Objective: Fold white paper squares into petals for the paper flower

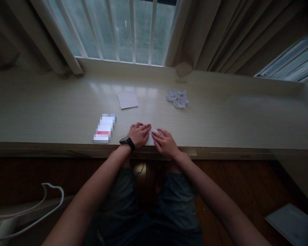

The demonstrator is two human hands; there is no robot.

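Note:
A small folded piece of white paper [151,139] lies at the front edge of the light wooden ledge, mostly covered by my hands. From the left, my left hand [140,134] holds it down with the fingers close together, a black watch on that wrist. My right hand [165,141] grips the paper's right side, its fingertips near those of the left. Both thumbs are largely hidden. Beyond the hands sits a stack of square white paper [127,99]. Farther right is a folded white paper flower [178,98].
A phone [105,128] with a lit, blurred screen lies left of my left hand on the ledge [233,116]. Behind stand a barred window [123,30] and curtains [210,34]. A white cable [63,194] loops at lower left; a pale flat object [294,222] is at lower right.

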